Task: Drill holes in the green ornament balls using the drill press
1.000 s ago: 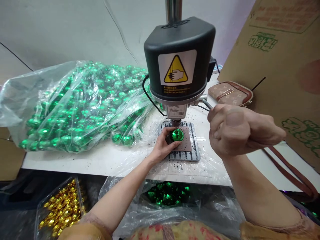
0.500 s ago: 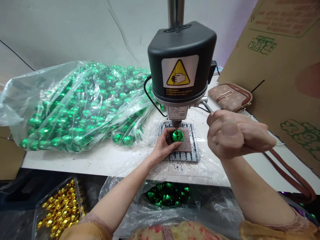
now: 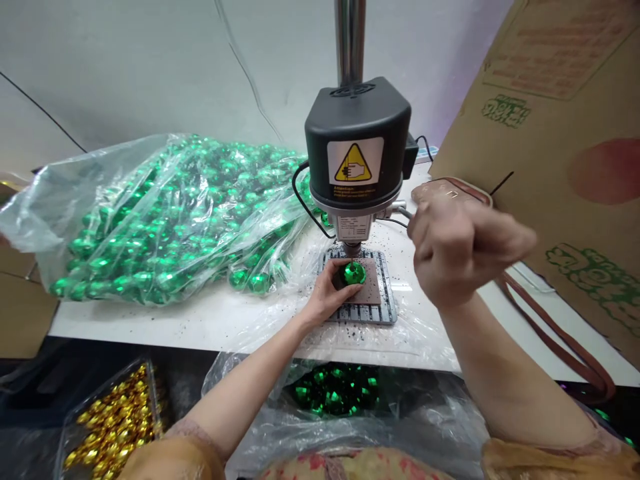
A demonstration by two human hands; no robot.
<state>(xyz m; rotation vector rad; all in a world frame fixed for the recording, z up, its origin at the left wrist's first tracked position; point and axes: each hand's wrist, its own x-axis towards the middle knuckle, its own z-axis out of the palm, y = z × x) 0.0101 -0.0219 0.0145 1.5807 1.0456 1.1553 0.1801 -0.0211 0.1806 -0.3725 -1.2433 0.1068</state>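
Note:
My left hand [image 3: 331, 290] pinches a shiny green faceted ball [image 3: 355, 273] between thumb and fingers. The ball rests on a brown square board [image 3: 371, 291], with a small dark opening visible on its top. Just above and behind it is the chuck [image 3: 353, 249] of a black-headed drill press [image 3: 356, 143] with a yellow warning sticker. To the right, my right hand [image 3: 450, 247], slightly blurred, is closed around the end of the press's lever [image 3: 403, 212]; most of the lever is hidden by the fist.
A clear plastic bag [image 3: 165, 220] full of green balls covers the table's left. Dark shavings dot the slotted metal base [image 3: 387, 307]. A patterned purse [image 3: 463, 187] and a big cardboard box [image 3: 565, 147] stand right. Below are gold balls [image 3: 115, 420] and more green ones [image 3: 335, 390].
The drill press head has come down and looks smaller. My right fist has shifted slightly up and left in view with the lever. My left hand and the ball have hardly moved.

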